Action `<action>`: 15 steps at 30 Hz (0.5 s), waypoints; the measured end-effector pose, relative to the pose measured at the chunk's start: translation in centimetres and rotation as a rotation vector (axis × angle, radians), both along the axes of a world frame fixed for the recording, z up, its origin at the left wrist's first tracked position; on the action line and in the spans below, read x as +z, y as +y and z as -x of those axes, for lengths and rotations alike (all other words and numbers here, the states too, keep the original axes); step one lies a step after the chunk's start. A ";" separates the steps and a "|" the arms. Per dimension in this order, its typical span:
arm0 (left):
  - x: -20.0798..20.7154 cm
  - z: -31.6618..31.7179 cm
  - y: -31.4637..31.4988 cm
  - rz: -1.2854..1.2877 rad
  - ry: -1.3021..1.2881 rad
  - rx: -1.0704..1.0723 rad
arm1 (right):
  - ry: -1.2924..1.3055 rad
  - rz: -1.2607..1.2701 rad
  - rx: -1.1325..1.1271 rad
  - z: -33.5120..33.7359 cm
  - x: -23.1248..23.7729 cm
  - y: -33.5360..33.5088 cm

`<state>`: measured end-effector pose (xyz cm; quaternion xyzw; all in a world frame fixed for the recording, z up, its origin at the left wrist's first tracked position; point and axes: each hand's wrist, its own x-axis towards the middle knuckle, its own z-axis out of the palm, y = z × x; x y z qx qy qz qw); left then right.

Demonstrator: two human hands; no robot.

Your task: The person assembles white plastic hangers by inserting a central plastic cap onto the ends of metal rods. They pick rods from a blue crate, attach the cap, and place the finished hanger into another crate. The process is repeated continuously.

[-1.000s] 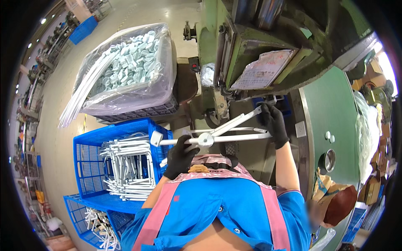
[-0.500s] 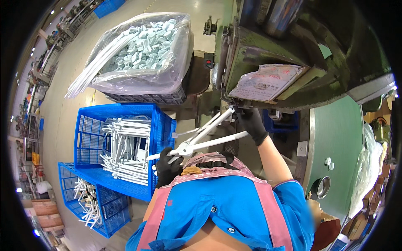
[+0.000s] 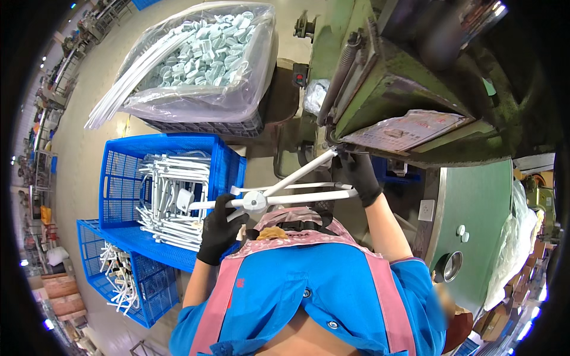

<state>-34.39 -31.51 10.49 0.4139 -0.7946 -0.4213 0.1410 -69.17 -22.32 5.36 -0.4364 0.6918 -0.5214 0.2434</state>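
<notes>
Landmark: the green press machine, filling the upper right of the head view.

Left hand, black glove, sits below and left of the machine, just above the pink-and-blue apron. Fingers curled closed around the near end of a white multi-arm plastic part — grip is by the round hub where the arms meet.

Right hand, also black-gloved, is right under the machine's front lip, closed on the far end of the same part. One white arm of the part slants up toward the machine's slot, tip just at the lip beside the right hand; another arm runs roughly level between the two hands. Whether the tip touches the machine — cannot tell.

A worn printed sheet lies on the machine's shelf, just above the right hand.

Left of the machine, near the left hand: a blue crate holding a stack of similar white parts. A second blue crate sits lower and further left, also with white parts inside.

Above those, left of the machine's top: a grey basket lined with a clear bag, full of small pale blue-white pieces.
</notes>
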 end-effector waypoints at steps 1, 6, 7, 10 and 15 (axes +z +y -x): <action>0.8 0.3 -0.2 -0.025 -0.015 0.000 | -0.067 -0.053 0.005 0.1 0.1 -0.1; 0.7 -0.2 -0.2 -0.111 -0.044 -0.030 | -0.250 -0.127 -0.058 -0.7 0.3 0.1; 2.2 0.4 -0.2 -0.207 -0.041 -0.024 | -0.265 -0.115 -0.046 -0.6 -0.1 0.3; 2.1 0.5 -0.6 -0.121 -0.120 -0.053 | -0.272 -0.129 -0.070 -0.1 -0.6 0.1; 0.2 0.1 -1.0 -0.097 -0.207 -0.128 | -0.366 -0.121 -0.117 -1.1 -1.2 -0.2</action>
